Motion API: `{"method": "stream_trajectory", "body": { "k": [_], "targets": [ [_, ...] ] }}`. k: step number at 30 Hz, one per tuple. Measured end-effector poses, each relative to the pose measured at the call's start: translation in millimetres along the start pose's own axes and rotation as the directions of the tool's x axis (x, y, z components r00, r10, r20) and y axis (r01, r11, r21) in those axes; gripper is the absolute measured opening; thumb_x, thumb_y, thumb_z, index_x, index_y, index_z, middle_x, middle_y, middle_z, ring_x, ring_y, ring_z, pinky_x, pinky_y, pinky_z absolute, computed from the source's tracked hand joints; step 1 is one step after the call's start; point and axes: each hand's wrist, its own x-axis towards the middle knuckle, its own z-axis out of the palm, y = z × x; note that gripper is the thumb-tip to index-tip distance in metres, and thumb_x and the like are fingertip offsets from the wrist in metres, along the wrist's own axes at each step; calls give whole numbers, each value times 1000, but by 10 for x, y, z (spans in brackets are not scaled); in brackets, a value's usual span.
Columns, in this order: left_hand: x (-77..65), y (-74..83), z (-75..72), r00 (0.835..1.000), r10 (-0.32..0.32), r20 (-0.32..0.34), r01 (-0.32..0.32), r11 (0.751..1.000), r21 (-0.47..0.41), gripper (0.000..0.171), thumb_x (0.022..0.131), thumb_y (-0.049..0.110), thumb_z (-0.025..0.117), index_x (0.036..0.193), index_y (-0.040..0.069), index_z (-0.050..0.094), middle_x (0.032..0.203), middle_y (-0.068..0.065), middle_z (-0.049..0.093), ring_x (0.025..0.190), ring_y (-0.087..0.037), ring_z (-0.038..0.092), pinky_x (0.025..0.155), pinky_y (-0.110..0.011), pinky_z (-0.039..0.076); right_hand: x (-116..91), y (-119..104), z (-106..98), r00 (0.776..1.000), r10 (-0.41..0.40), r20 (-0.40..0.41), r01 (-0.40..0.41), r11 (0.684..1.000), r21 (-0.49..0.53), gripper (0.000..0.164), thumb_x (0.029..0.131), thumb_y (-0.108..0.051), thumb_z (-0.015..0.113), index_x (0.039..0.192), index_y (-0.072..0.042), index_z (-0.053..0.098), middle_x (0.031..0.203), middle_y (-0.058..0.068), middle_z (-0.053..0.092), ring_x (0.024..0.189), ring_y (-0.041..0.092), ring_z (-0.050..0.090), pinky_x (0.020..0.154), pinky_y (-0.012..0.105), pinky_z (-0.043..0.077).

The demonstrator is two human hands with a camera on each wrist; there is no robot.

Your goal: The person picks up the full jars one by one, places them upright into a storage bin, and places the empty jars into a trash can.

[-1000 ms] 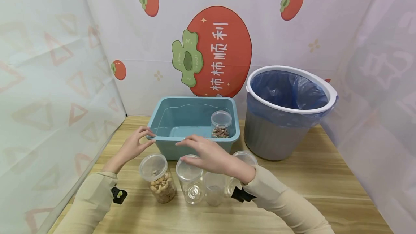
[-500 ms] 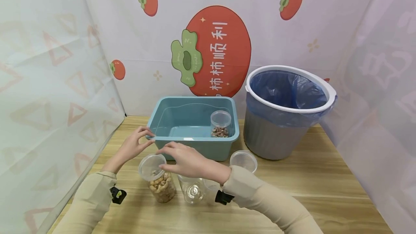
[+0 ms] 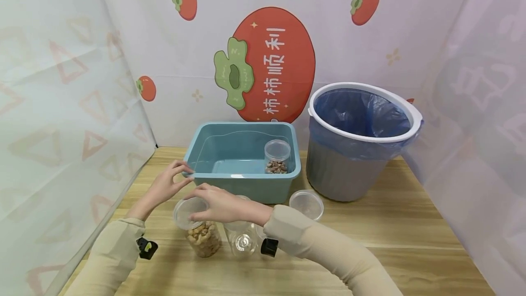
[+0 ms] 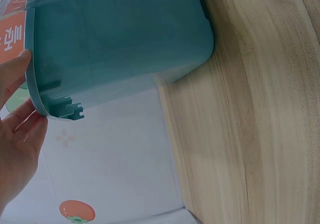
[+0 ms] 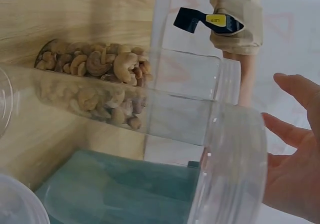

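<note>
My left hand stays at the front left corner of a blue plastic tub. In the left wrist view, its thumb and fingers pinch the tub's rim. My right hand hovers palm-down over the lidded clear jar of cashews, thumb and fingers spread around its lid. The right wrist view shows the right fingertips beside the lids, with an empty clear jar in front of the cashew jar. Part of the empty jar is hidden under my right hand in the head view.
Inside the tub, at its right, stands a lidded jar of reddish-brown nuts. Another clear lidded jar is partly covered by my right sleeve. A grey bin with a blue bag stands at the back right of the wooden table.
My right hand has moved left, from above the empty jar to above the cashew jar. The left hand has stayed on the tub's corner.
</note>
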Motion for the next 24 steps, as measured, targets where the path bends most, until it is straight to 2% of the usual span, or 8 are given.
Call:
{"method": "stream_trajectory", "body": {
  "k": [9, 15, 24],
  "targets": [
    [-1, 0, -1, 1000, -16, 7, 16, 1000, -12, 14, 76, 2, 67, 90, 3, 62, 104, -19, 49, 93, -36, 50, 73, -52, 42, 111, 71, 84, 996, 16, 92, -19, 999, 25, 52, 85, -37, 57, 131, -17, 42, 133, 7, 36, 120, 17, 37, 92, 24, 36],
    [4, 1, 1, 1000, -18, 10, 18, 1000, -10, 14, 76, 2, 66, 90, 2, 62, 103, -18, 50, 93, -36, 51, 73, -52, 42, 160, 96, 103, 992, 28, 125, -34, 999, 39, 58, 82, -37, 60, 132, -17, 41, 135, 7, 34, 122, 16, 36, 92, 23, 36],
    [5, -15, 9, 1000, 11, -8, -11, 1000, -3, 14, 75, 2, 67, 88, 4, 63, 101, -17, 51, 90, -34, 52, 69, -50, 44, 203, 104, 156, 993, 10, 117, -8, 1000, -17, 60, 77, -36, 66, 130, -17, 43, 127, 4, 40, 108, 8, 44, 82, 15, 39]
  ]
}}
